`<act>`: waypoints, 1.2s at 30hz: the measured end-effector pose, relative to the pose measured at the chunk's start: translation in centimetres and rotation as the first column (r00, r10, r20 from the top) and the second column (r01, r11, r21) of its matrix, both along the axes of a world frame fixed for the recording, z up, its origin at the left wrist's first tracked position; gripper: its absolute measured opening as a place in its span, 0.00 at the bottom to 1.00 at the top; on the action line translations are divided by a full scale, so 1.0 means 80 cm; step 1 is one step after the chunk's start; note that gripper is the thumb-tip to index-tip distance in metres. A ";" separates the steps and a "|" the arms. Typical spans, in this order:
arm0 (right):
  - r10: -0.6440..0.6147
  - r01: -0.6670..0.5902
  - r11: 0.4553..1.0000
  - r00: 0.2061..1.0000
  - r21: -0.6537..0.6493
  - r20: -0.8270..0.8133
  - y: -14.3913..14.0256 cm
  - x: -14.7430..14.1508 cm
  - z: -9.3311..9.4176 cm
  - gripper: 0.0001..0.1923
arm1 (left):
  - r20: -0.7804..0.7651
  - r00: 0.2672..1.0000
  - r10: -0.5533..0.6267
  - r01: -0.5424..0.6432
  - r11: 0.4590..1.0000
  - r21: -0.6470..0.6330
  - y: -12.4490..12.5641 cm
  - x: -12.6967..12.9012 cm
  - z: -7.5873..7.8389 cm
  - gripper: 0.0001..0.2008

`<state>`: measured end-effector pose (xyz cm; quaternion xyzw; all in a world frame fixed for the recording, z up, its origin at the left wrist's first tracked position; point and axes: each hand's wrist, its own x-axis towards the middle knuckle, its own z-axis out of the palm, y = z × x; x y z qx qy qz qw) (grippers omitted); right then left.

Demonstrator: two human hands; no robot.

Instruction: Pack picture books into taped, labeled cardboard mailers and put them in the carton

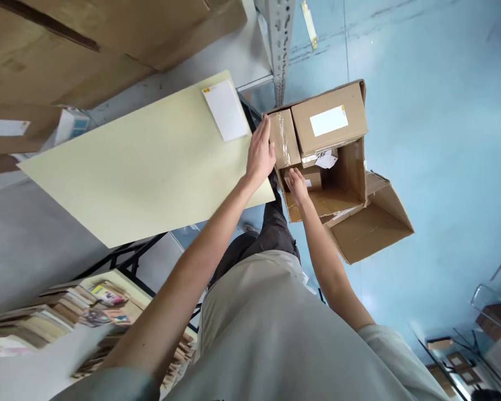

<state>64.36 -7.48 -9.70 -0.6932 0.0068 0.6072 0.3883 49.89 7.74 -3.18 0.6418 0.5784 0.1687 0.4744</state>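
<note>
A: What are the 2 hands doing?

B: Both are working at an open cardboard box [329, 150] that is sitting on the light blue floor [438, 139], just beside the corner of a pale yellow table [142, 167]. The left hand [261, 153] is lying flat, fingers extended and together, pressing against the taped flap [284, 139] on the box's near side. It is touching the flap rather than gripping it.

A: And the right hand?

B: The right hand [296, 186] is reaching down inside the box, fingers loosely spread and mostly open. It is resting against the inner wall near a smaller brown carton [313, 178] at the bottom. I cannot tell whether it is actually holding anything.

A: How is the box itself standing?

B: It is standing with its opening facing up. 1 top flap [329, 118] with a white label is folding over the far half, and 2 other flaps are hanging outward on the right side. A crumpled white slip [326, 160] is lying at the edge of the labelled flap.

A: Anything else around?

B: A white envelope [226, 109] is lying on the table's far corner, close to the left hand. Stacks of books [67, 317] are sitting on a lower surface to the left, and large cardboard sheets [87, 44] are leaning above the table. A metal shelf post [280, 44] is standing behind the box.
</note>
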 end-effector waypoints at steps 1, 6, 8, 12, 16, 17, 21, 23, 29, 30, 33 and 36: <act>-0.007 0.007 1.000 1.000 -0.029 -0.011 -0.007 0.002 0.016 0.33 | -0.002 1.000 0.019 -0.019 1.000 0.011 -0.018 -0.013 0.018 0.34; 0.067 -0.067 0.998 0.998 0.003 0.015 -0.017 0.010 0.097 0.39 | 0.012 0.989 0.145 -0.145 0.987 0.071 -0.110 -0.087 0.087 0.35; 0.141 -0.148 0.984 0.987 0.098 0.073 -0.007 0.004 0.131 0.42 | 0.026 0.974 0.223 -0.225 0.969 0.105 -0.137 -0.117 0.113 0.35; 0.296 -0.353 0.869 0.932 0.346 0.207 0.020 -0.042 0.212 0.44 | 0.072 0.919 0.388 -0.394 0.893 0.217 -0.183 -0.185 0.178 0.29; 0.453 -0.551 0.650 0.834 0.524 0.315 0.025 -0.148 0.296 0.44 | 0.155 0.863 0.481 -0.504 0.790 0.349 -0.242 -0.273 0.247 0.20; 0.496 -0.594 0.585 0.801 0.552 0.336 0.020 -0.183 0.313 0.44 | 0.171 0.840 0.515 -0.538 0.750 0.385 -0.261 -0.299 0.262 0.17; 0.691 -0.694 0.324 0.638 0.643 0.341 -0.022 -0.341 0.356 0.45 | 0.276 0.660 0.699 -0.718 0.479 0.505 -0.358 -0.410 0.298 0.09; 0.802 -0.716 0.197 0.510 0.669 0.309 -0.052 -0.420 0.365 0.46 | 0.321 0.511 0.798 -0.803 0.309 0.510 -0.417 -0.464 0.304 0.08; 0.945 -0.717 -0.166 0.082 0.677 0.318 -0.141 -0.623 0.377 0.45 | 0.289 -0.037 0.957 -0.906 -0.154 0.394 -0.595 -0.559 0.305 0.09; 0.946 -0.702 -0.213 0.025 0.680 0.322 -0.155 -0.651 0.379 0.46 | 0.287 -0.106 0.952 -0.899 -0.215 0.382 -0.621 -0.565 0.304 0.09; 0.942 -0.653 -0.309 -0.110 0.691 0.317 -0.198 -0.724 0.383 0.47 | 0.282 -0.280 0.918 -0.857 -0.371 0.358 -0.688 -0.576 0.298 0.08; 0.927 -0.607 -0.372 -0.206 0.702 0.313 -0.245 -0.785 0.381 0.46 | 0.278 -0.414 0.867 -0.805 -0.491 0.333 -0.741 -0.588 0.288 0.06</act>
